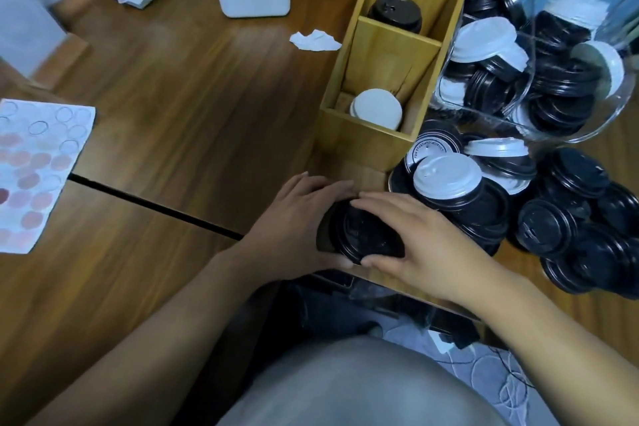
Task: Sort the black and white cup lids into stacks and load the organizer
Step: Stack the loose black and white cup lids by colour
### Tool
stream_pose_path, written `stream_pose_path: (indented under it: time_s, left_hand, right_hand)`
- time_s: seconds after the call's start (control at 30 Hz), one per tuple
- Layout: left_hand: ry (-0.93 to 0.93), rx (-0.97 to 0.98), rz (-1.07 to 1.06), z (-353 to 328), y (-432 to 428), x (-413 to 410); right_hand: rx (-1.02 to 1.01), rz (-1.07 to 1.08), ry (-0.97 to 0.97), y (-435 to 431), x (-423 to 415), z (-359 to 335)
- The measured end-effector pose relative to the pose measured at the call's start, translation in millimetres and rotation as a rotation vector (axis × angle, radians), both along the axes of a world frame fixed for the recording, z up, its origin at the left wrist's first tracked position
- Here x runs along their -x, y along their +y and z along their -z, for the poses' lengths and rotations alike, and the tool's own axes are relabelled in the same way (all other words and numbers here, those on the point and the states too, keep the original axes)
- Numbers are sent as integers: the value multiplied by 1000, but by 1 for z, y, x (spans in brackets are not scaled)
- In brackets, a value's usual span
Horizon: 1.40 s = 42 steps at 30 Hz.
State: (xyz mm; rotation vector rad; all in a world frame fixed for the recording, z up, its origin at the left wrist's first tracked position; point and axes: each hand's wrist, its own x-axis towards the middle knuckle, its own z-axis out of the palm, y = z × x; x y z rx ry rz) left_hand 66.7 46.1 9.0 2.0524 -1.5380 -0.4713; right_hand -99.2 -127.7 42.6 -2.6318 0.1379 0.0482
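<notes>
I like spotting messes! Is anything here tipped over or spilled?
Yes. The clear tub seems tipped over beside the wooden organizer, and mixed black and white lids lie heaped on the table before it. A crumpled paper scrap lies nearby.

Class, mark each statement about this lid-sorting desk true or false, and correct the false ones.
1. Left hand and right hand both grip a stack of black lids. True.
2. A crumpled paper lies left of the wooden organizer. True.
3. The organizer's nearest compartment holds black lids. False: it holds white lids; loaded black lids sit in the compartment behind.
4. The clear container holds only white lids. False: the container mixes black and white.
</notes>
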Motion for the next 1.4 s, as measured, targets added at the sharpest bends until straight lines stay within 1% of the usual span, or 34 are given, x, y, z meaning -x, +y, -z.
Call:
stream_pose_path:
  time_s: [0.1,0.3,0.43,0.5,0.6,0.67,0.77,0.83,0.93,1.0,1.07,1.13,1.17,1.2,1.3,1.4]
  left_hand:
    - [24,9,4,1,0,-1]
    - [-32,45,44,8,1,-4]
    - [-57,54,49,9,2,-5]
    - [-64,25,55,8,1,-6]
    - [-95,9,61,9,1,-5]
    - [-98,6,47,8,0,-5]
    - [-119,2,10,7,-2,-4]
    - [-124,2,-11,8,-3,-3]
    - [-101,-26,-37,7,-4,0]
    - [-87,-42,-63,5,-5,3]
    - [-96,-31,-81,5,-6,4]
    - [-105,-2,-91,7,-6,5]
    - [-102,11,-97,7,-6,6]
    - [-98,22,-102,8,-7,5]
    - [-93,41,-102,9,-6,5]
    - [-93,47,-98,8,-6,6]
  right_hand:
    - [64,-55,1,-2,-6,0]
    - [128,-85,14,2,-10,1]
    - [102,-63,26,6,-12,2]
    - [82,-43,22,7,-11,2]
    - [125,-31,3,13,-2,1]
    - [130,65,-106,12,10,-4]
    - [183,312,-318,-11,26,-21]
    - [270,420,-341,-32,30,-32]
    - [389,467,-277,-54,26,-40]
    - [412,464,-246,-65,23,-43]
    - [354,455,-246,-78,18,-48]
    - [266,472,-215,-90,10,-56]
    - [254,492,-192,-95,5,-58]
    - [281,517,-159,-100,0,-60]
    - [466,566,-3,-105,-18,-59]
    - [531,566,64,-104,-30,-56]
